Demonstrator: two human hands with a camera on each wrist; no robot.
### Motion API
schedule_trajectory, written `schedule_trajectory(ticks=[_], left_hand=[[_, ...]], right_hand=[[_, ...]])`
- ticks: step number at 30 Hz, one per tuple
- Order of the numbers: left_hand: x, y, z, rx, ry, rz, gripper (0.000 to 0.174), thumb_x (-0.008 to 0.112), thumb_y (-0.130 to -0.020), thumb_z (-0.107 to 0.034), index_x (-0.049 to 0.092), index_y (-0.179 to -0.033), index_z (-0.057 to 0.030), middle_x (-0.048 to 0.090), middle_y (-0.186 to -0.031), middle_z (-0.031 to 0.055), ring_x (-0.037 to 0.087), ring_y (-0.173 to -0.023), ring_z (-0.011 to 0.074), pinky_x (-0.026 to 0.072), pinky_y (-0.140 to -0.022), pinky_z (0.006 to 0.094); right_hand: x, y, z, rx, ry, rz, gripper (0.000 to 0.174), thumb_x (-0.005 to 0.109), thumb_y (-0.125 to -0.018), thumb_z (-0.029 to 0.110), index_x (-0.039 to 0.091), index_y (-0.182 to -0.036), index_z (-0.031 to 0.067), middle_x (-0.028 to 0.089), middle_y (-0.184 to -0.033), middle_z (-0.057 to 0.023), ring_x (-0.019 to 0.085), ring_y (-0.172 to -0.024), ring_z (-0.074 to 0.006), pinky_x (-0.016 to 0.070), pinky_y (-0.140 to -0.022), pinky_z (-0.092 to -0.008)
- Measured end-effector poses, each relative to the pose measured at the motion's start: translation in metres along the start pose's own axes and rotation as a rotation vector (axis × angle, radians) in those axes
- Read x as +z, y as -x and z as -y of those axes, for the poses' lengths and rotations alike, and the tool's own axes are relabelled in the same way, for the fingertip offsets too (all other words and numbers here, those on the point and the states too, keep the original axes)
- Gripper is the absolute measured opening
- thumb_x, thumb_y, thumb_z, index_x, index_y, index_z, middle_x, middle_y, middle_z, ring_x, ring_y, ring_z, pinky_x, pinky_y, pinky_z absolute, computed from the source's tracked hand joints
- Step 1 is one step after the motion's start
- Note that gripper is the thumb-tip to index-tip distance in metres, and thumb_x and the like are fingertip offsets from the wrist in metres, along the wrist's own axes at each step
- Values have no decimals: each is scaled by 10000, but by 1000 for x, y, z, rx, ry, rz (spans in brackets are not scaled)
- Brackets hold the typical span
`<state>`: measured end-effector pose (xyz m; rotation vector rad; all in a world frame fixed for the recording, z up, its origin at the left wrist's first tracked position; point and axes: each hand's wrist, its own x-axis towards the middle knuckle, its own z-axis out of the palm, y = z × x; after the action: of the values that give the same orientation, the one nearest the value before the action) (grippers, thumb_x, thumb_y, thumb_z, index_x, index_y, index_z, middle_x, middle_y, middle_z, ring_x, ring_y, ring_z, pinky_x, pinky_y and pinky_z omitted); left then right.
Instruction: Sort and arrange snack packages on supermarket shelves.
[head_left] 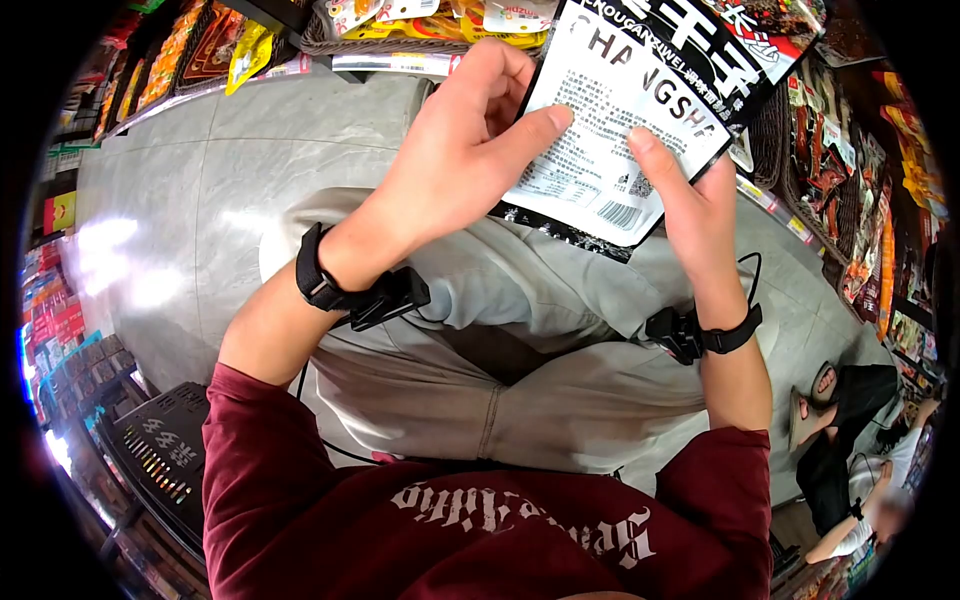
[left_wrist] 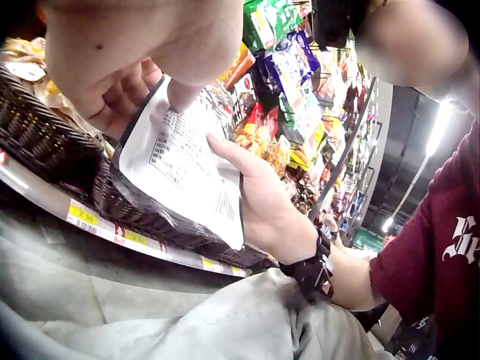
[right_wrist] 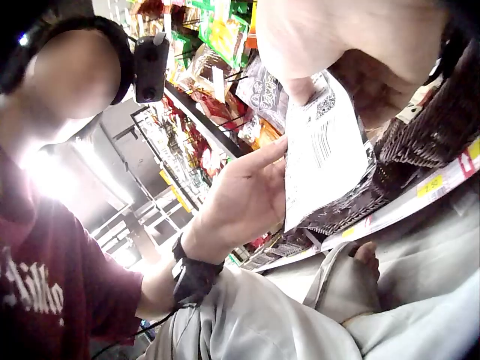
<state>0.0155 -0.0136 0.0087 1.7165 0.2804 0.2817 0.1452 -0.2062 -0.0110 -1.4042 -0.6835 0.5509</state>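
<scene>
A black-and-white snack packet (head_left: 610,165) printed with "CHANGSHA" is held between both hands above the person's knees. Its face with small print and a barcode is turned up toward the head camera. The left hand (head_left: 455,155) grips the packet's left edge, thumb on the printed face and fingers behind. On the opposite edge, the right hand (head_left: 697,215) pinches it the same way, its thumb beside a square code. In the left wrist view the packet (left_wrist: 187,169) tilts in front of a wicker basket. The fingers behind the packet are mostly hidden.
Shelves with wicker baskets (left_wrist: 45,124) of bagged snacks run along the front, with price tags (left_wrist: 84,215) on the edge. Hanging bags fill the rack behind. A black crate (head_left: 155,450) stands at left on the tiled floor (head_left: 250,150). Another person (head_left: 850,480) sits at lower right.
</scene>
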Motion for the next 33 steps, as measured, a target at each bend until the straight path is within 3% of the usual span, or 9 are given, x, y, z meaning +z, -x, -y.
schedule_trajectory(ticks=[14,33], left_hand=[[0,-1,1,33,25,-39,168,655,-1029,-77,505,-1093,-33,684,-997,30,611,-904,67,483,-818,241],[0,-1,1,54,14,-41,178,650,-1032,-74,498,-1108,-18,679,-983,39,611,-878,63,491,-782,235]], right_hand=[[-8,1,-12,66,-101,-122,268,602,-1029,142,638,-1227,-35,710,-1149,-73,634,-1024,-104,495,-910,-278],[-8,2,-12,92,-111,-127,241,560,-1008,102,641,-1179,-47,705,-1127,-78,628,-1000,-109,491,-895,-281]])
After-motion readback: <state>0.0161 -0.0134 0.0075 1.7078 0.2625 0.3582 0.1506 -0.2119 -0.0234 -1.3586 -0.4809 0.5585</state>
